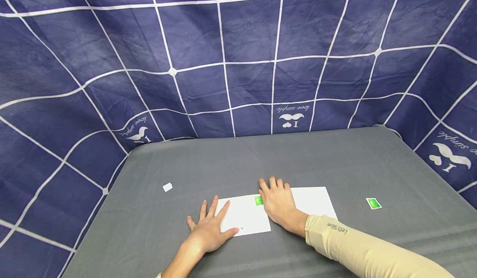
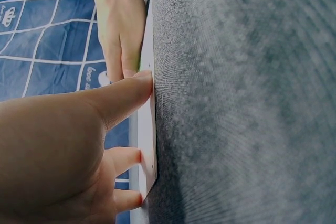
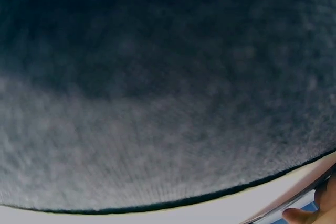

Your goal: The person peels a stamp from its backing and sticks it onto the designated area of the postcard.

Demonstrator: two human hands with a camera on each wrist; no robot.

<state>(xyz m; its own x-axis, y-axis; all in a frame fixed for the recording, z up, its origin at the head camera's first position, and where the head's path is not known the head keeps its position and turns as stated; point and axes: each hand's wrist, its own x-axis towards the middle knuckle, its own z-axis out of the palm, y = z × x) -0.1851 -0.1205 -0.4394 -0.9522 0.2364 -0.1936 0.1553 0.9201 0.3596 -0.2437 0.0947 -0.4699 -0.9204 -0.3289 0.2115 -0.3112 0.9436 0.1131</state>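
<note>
A white envelope (image 1: 246, 216) lies flat on the grey cloth, a green stamp (image 1: 258, 200) at its upper right corner. Spread over its left edge, my left hand (image 1: 209, 233) touches it with thumb and fingers; the left wrist view shows the thumb on the envelope (image 2: 147, 140) near its edge. My right hand (image 1: 278, 203) lies palm down at the stamped corner, fingers extended and partly covering the stamp's right side. A second white sheet or envelope (image 1: 313, 199) lies partly beneath my right hand and forearm. Mostly cloth fills the right wrist view.
A loose green stamp (image 1: 374, 204) with a white border lies to the right on the grey cloth (image 1: 231, 162). At the left is a small white paper piece (image 1: 167, 187). A blue curtain (image 1: 246, 83) with white lines hangs behind and around the surface.
</note>
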